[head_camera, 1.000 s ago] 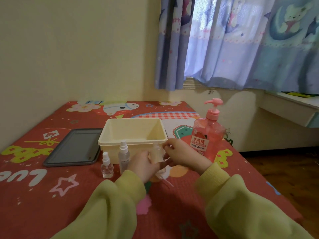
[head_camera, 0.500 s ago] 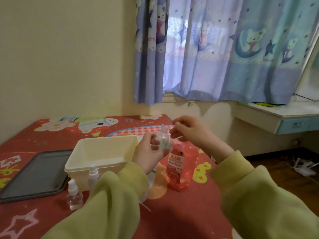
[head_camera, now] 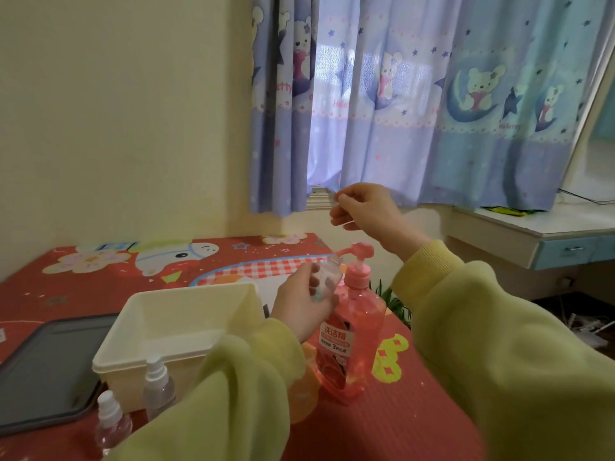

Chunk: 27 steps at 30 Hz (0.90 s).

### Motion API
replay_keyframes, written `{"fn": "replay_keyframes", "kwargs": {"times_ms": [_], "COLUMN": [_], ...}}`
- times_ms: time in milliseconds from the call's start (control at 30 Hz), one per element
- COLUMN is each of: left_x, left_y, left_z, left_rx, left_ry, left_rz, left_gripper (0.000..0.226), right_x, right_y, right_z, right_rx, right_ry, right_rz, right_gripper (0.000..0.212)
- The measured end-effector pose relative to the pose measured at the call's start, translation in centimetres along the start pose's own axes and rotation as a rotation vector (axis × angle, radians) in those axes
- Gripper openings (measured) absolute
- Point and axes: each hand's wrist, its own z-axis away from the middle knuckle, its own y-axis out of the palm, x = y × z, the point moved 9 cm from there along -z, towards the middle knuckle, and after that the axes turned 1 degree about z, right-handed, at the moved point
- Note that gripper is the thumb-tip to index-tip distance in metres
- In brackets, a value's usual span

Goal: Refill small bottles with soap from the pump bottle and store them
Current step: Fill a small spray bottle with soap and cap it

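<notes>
Head view has the left hand (head_camera: 299,304) gripping the uncapped small bottle (head_camera: 327,274), tilted just beside the pump bottle (head_camera: 352,324) spout; the right hand (head_camera: 362,207), raised above, pinches what looks like its sprayer cap (head_camera: 333,196); a misaligned narrow neck could send soap onto the mat (head_camera: 416,410).

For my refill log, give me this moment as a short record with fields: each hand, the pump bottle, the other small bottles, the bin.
left hand: holds small open bottle by the pump spout
right hand: raised, pinches what looks like its spray top
pump bottle: upright, pink soap inside
capped bottles: two, standing before the cream bin
grey tray: left of the bin
</notes>
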Motion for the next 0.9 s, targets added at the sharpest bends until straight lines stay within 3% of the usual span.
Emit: {"fn": "replay_keyframes", "kwargs": {"times_ms": [333,600,767,900], "left_x": [-2.3,-2.0,-1.3,-1.3], "left_y": [-0.6,-0.2,0.5,0.5], "left_z": [-0.5,-0.4,-0.2,0.1], "left_rx": [-0.002,0.024,0.021,0.031], "left_ry": [0.178,0.241,0.215,0.179], "left_rz": [-0.165,-0.24,-0.224,-0.256], "left_gripper": [0.041,0.044,0.029,0.037], "right_x": [-2.8,-4.7,-5.3,-4.6], "right_y": [3.5,4.6,5.1,4.9], "right_z": [-1.4,-1.5,-1.2,-0.6], "right_rx": [0.207,0.226,0.23,0.217], "right_ry": [0.109,0.17,0.18,0.151], "right_rz": [0.369,0.316,0.335,0.361], "right_gripper": [0.036,0.036,0.042,0.041]}}
